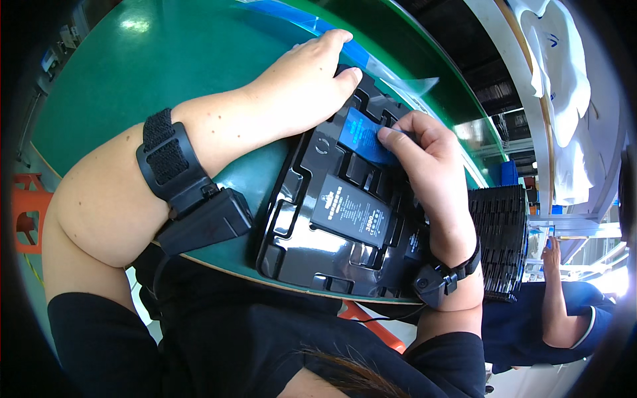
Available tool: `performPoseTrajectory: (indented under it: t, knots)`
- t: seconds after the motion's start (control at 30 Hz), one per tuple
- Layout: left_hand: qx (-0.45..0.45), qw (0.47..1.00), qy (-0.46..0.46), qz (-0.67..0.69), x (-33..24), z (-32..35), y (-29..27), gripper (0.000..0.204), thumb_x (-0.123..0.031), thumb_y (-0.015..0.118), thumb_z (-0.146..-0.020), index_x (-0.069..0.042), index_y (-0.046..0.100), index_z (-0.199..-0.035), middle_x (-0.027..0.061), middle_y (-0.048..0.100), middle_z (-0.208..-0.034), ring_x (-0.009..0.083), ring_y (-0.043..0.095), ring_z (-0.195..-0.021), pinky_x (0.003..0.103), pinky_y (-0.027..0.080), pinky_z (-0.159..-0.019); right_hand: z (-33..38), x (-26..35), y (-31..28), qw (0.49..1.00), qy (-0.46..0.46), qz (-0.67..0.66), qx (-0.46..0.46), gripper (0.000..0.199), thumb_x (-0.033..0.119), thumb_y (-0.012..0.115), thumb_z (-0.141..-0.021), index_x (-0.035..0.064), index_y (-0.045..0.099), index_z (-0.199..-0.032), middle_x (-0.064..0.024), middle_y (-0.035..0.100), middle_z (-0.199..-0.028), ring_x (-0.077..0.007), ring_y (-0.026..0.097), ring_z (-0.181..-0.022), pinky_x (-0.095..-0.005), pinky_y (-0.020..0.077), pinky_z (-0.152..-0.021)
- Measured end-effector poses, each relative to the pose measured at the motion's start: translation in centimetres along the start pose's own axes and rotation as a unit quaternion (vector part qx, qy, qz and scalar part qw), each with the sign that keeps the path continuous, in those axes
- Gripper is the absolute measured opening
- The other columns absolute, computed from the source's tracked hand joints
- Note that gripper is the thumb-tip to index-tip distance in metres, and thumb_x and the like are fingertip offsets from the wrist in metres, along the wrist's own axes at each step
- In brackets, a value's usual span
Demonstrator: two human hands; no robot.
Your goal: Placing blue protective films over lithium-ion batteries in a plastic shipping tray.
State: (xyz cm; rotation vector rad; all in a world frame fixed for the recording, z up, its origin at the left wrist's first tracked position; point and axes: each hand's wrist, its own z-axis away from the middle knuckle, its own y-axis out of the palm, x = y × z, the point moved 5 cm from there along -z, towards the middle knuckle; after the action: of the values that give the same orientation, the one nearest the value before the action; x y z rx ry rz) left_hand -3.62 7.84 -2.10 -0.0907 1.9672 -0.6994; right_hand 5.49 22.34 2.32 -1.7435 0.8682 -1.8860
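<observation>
My right hand (428,149) is over the far right part of a black plastic tray (302,255). Its thumb and index finger pinch the right end of a flat battery (363,136) with a blue face, at a slot in the tray. Nearer to me lies a black flat battery (352,211) with pale print, in its own slot. My left hand (317,76) reaches to the tray's far left corner, thumb and index finger apart at the rim, with the other fingers partly hidden. A further dark battery (417,245) is partly covered by my right wrist.
The tray sits on a green table (99,99) near its front edge. Clear blue-tinted plastic (378,66) runs along the far side. A tall stack of black trays (501,239) stands at the right, before another person (551,325). Orange stools (30,212) show below.
</observation>
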Motion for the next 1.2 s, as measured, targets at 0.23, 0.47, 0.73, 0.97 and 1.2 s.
performPoseTrajectory:
  t: [0.23,0.47,0.73,0.97,1.2]
  knots:
    - [0.004,1.0,0.0,0.003,0.2,0.0,0.0,0.052,-0.032,0.049,-0.092,-0.003,0.033,-0.133,0.0236,0.042,-0.131,0.0338,0.041,-0.124,0.036,0.034,-0.101,1.4,2.8,-0.3,0.962,-0.108,0.247,-0.037,0.014,0.009,0.06,-0.076,0.001,0.055,-0.086,-0.0091,0.048,-0.057,-0.0243,0.049,-0.05,-0.0329,0.0415,-0.052]
    - [-0.016,1.0,0.015,0.008,0.2,-0.2,-0.1,0.053,-0.035,0.05,-0.091,-0.003,0.035,-0.132,0.0231,0.045,-0.129,0.0321,0.042,-0.123,0.035,0.034,-0.101,2.8,4.1,-1.5,0.946,-0.207,0.244,-0.052,0.023,0.002,0.061,-0.069,0.0023,0.051,-0.09,-0.0117,0.051,-0.077,-0.0248,0.052,-0.065,-0.0346,0.0433,-0.058]
    - [-0.054,0.968,0.061,0.237,-0.6,-0.8,-2.6,0.031,-0.03,0.049,-0.094,-0.003,0.056,-0.109,0.0023,0.059,-0.102,0.0099,0.052,-0.099,0.025,0.039,-0.09,2.1,2.7,0.3,0.963,-0.141,0.135,0.185,0.01,0.009,0.058,-0.076,0.002,0.056,-0.082,-0.0135,0.054,-0.07,-0.023,0.053,-0.057,-0.0317,0.0438,-0.056]
    - [-0.104,0.97,0.174,0.137,-4.1,-0.1,-4.3,0.014,-0.006,0.058,-0.082,-0.001,0.06,-0.095,0.0029,0.057,-0.084,0.009,0.052,-0.077,0.023,0.043,-0.069,0.5,0.2,-5.4,0.95,-0.186,-0.108,-0.227,0.007,0.007,0.056,-0.085,0.0021,0.059,-0.088,0.0024,0.055,-0.077,-0.0028,0.047,-0.067,-0.0166,0.037,-0.06]
    - [-0.037,0.953,0.212,0.213,-4.2,0.3,-3.0,0.026,-0.003,0.057,-0.086,-0.006,0.056,-0.111,0.0007,0.059,-0.105,0.0082,0.055,-0.097,0.024,0.043,-0.087,1.5,2.6,-5.7,0.903,-0.312,0.0,-0.295,0.059,0.019,0.067,-0.08,0.0058,0.039,-0.131,-0.0118,0.046,-0.129,-0.0212,0.043,-0.116,-0.0348,0.0351,-0.094]
